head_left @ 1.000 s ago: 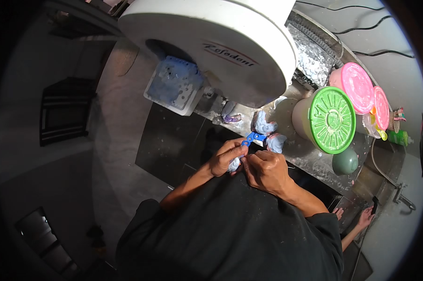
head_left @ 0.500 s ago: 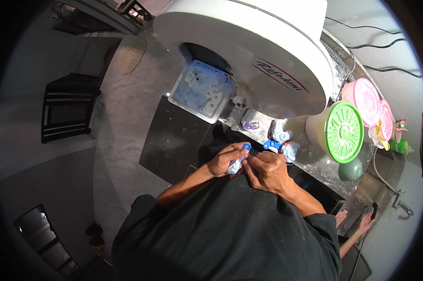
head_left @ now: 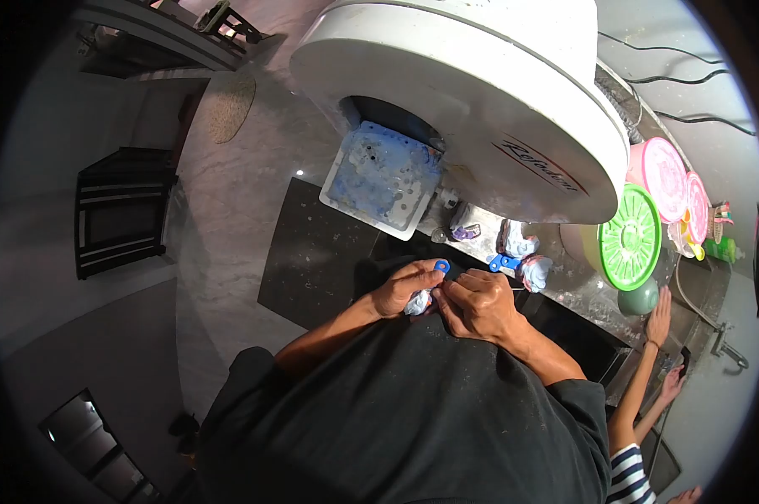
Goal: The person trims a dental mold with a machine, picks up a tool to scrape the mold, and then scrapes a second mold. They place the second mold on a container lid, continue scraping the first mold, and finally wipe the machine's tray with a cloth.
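Close to my body, my left hand (head_left: 403, 290) is closed around a dental impression tray (head_left: 419, 302) filled with pale plaster-like material. Its blue handle (head_left: 441, 266) pokes up past my fingertips. My right hand (head_left: 483, 304) is curled against the tray's other side, thumb and fingers pressed together. Whatever they grip is hidden by the knuckles. On the counter just beyond lie more plaster-filled trays: one lump (head_left: 520, 241), another lump (head_left: 535, 273), and a blue handle (head_left: 504, 264) between them. A purple tray piece (head_left: 466, 232) sits farther left.
A large white machine (head_left: 446, 126) overhangs the counter, with a blue-stained basin (head_left: 379, 181) under its opening. Right are a green-lidded tub (head_left: 631, 238), a pink-lidded tub (head_left: 658, 179), a grey-green bowl (head_left: 638, 297) and a tap (head_left: 730, 349). Another person's arm (head_left: 640, 382) reaches in at lower right.
My view has shifted slightly, so the machine and counter appear farther right and lower. My hands keep their hold on the tray. The other person's arm now reaches toward the bowl.
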{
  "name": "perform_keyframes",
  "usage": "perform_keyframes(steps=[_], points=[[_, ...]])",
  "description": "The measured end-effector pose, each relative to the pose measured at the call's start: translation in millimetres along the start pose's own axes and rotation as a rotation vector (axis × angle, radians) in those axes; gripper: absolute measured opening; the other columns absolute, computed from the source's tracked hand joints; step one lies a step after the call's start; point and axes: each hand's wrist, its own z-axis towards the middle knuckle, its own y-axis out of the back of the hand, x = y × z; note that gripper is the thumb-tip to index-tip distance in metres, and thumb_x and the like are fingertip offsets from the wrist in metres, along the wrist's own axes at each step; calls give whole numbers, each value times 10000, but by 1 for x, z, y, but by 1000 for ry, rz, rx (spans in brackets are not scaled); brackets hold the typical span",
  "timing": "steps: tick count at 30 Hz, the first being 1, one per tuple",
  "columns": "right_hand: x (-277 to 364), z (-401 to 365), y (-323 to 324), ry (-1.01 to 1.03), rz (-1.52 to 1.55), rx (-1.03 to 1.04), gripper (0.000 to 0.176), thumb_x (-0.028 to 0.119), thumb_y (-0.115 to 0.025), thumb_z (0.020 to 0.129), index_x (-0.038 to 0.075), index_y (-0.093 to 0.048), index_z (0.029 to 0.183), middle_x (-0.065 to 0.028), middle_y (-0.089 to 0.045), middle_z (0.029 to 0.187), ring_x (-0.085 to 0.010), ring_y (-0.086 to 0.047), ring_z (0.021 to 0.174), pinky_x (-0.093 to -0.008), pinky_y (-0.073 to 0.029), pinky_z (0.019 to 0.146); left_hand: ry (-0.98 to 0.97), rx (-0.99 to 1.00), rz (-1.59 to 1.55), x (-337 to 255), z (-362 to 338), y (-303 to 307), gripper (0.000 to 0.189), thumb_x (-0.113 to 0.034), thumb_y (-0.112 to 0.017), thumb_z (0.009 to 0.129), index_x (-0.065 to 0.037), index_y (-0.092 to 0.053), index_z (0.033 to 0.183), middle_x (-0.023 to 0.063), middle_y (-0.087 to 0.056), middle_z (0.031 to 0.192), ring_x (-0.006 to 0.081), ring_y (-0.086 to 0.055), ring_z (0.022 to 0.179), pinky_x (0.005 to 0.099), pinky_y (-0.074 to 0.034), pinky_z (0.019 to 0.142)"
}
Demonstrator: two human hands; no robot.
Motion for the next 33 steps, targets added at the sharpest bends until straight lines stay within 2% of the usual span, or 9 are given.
perform_keyframes(steps=[5,11,14,17,18,21,25,28,33], points=[[-1,6,-9,21,9,-5,197,132,-765,756,79,-599,664,-36,-555,602,-221,-566,510,-347,-464,452,19,-7,8,1,-3,12,257,-368,-513,1054,-143,-525,932,-41,-527,745,40,-530,612,202,-416,508],[-1,12,-11,26,-20,40,179,151,-752,765,72,-611,686,-49,-566,621,-233,-593,545,-364,-478,466,43,10,47,-12,-6,13,292,-391,-498,1057,-137,-528,917,-31,-544,750,45,-534,603,201,-417,488],[2,17,-6,-36,-43,73,166,171,-746,788,60,-632,741,-71,-581,651,-261,-620,572,-391,-491,484,57,-49,103,-30,-8,4,260,-345,-505,1041,-116,-535,921,-32,-518,760,43,-515,660,214,-414,561],[11,25,8,-151,-52,156,167,188,-731,837,47,-649,804,-93,-599,688,-297,-642,600,-420,-503,506,-219,-219,357,-15,3,6,218,-281,-500,1007,-82,-540,930,-25,-474,772,53,-477,738,251,-397,655],[13,26,10,-188,-55,186,169,192,-723,858,43,-652,821,-100,-603,701,-310,-646,609,-429,-505,513,-142,-367,345,-8,-2,6,242,-273,-498,954,-36,-540,981,23,-527,885,85,-520,922,283,-415,853],[8,26,7,-254,71,246,172,191,-693,910,34,-658,849,-126,-621,711,-347,-652,631,-455,-499,527,-274,-349,474,-1,-4,19,295,-320,-492,944,-29,-532,968,27,-537,858,91,-541,877,272,-441,818],[3,25,10,-309,237,277,138,142,-679,933,26,-664,859,-161,-637,703,-393,-618,625,-485,-473,557,-251,-381,411,3,-4,19,303,-324,-488,938,-26,-537,947,24,-534,817,96,-525,777,271,-430,718],[6,25,16,-348,149,323,182,188,-671,938,31,-642,850,-170,-650,669,-396,-626,582,-481,-467,527,-270,-387,464,0,1,14,295,-319,-479,950,-34,-550,923,21,-528,798,93,-499,729,267,-400,660],[13,21,13,-349,-7,214,238,227,-693,908,42,-635,771,-129,-624,616,-360,-607,519,-456,-450,479,-320,-367,590,-1,6,11,317,-337,-487,1026,-49,-566,920,2,-526,803,81,-482,723,256,-380,650]])
